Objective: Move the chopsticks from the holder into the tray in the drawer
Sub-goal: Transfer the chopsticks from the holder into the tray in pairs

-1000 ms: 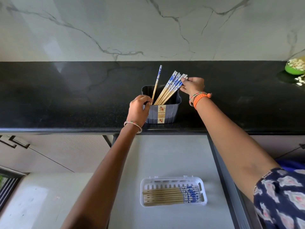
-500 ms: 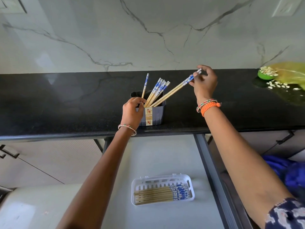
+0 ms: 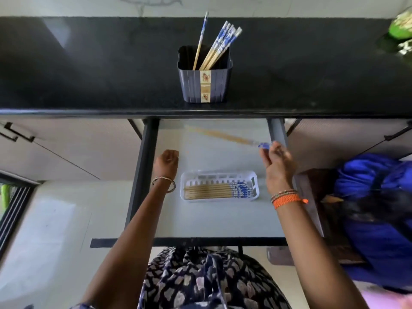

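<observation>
A dark blue holder stands on the black counter with several blue-tipped wooden chopsticks sticking out of it. Below, a white slotted tray lies in the open drawer and holds several chopsticks side by side. My right hand is over the drawer, just above and right of the tray, pinching the blue end of a motion-blurred chopstick that points up-left. My left hand hovers left of the tray with curled fingers and nothing in it.
The black counter overhangs the drawer's back. A green bowl sits at the counter's far right. Blue cloth and a dark box lie right of the drawer. Closed cabinet fronts flank it on both sides.
My right hand has pulled a chopstick out of the holder and brought it down over the drawer. My left hand has let go of the holder and dropped beside the tray.
</observation>
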{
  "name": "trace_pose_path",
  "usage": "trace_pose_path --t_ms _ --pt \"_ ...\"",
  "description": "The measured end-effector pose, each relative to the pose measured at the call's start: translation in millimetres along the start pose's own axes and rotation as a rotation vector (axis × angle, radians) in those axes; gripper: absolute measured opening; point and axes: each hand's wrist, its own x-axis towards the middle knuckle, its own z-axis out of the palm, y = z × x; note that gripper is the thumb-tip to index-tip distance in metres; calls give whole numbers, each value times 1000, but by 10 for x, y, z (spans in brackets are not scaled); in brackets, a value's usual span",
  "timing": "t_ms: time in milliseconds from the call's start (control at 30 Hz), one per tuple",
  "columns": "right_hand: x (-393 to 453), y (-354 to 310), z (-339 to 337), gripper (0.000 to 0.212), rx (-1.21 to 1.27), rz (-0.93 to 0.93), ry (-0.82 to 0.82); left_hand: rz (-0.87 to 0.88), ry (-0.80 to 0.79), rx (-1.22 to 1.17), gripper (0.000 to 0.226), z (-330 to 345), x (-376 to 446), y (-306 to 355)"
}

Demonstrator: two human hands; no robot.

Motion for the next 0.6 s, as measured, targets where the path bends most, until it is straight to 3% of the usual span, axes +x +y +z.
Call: trace_pose_path --t_ms 100,233,400,600 --pt "-22 334 -272 13 -201 122 -14 -134 -138 156 22 63 -63 -282" --pt "55 626 -444 17 -380 201 146 -178 -227 266 25 119 -174 -480" --pt "119 929 -346 22 -473 210 199 -178 -281 278 27 159 -224 -552" --pt "160 1115 -256 23 -860 117 212 -164 -270 274 30 164 -246 -573"
